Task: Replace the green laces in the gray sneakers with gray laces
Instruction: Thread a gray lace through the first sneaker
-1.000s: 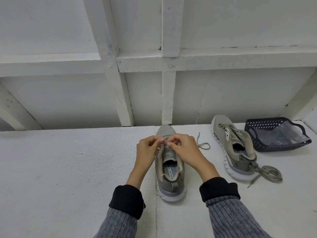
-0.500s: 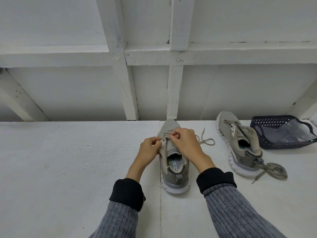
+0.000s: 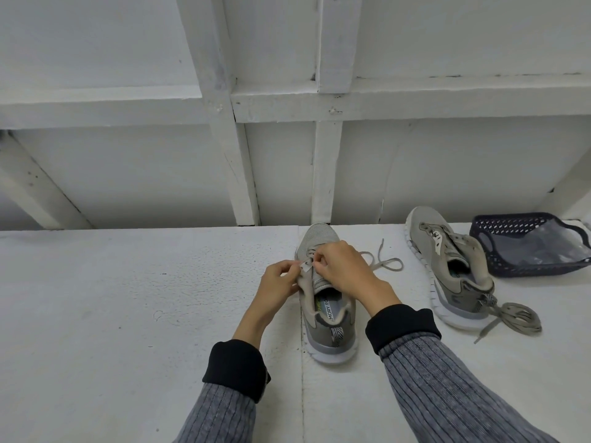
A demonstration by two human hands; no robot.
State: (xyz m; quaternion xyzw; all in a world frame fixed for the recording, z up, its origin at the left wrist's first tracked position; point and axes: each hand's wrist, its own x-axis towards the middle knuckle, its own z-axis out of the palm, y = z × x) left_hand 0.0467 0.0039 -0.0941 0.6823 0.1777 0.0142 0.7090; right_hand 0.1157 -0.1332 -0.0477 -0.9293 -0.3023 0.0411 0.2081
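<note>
Both hands work over the near sneaker (image 3: 323, 302) on the white counter (image 3: 128, 314): the left hand (image 3: 279, 282) pinches its eyelet flap, the right hand (image 3: 343, 270) pinches the lace (image 3: 385, 262). The other sneaker (image 3: 447, 266) sits beside a dark basket (image 3: 499, 260).

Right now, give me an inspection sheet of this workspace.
Surface: white textured tabletop, a seam running toward the camera.
Job's things: near sneaker being laced; its lace end trails to the right. Second sneaker lies tilted, no lace through its eyelets; a bundled lace lies at its heel.
Clutter: dark basket holding clear plastic.
Grippers: left hand pinches the eyelet flap; right hand pinches at the lacing.
Cables: nothing seen.
Surroundings: white wall with beams.
</note>
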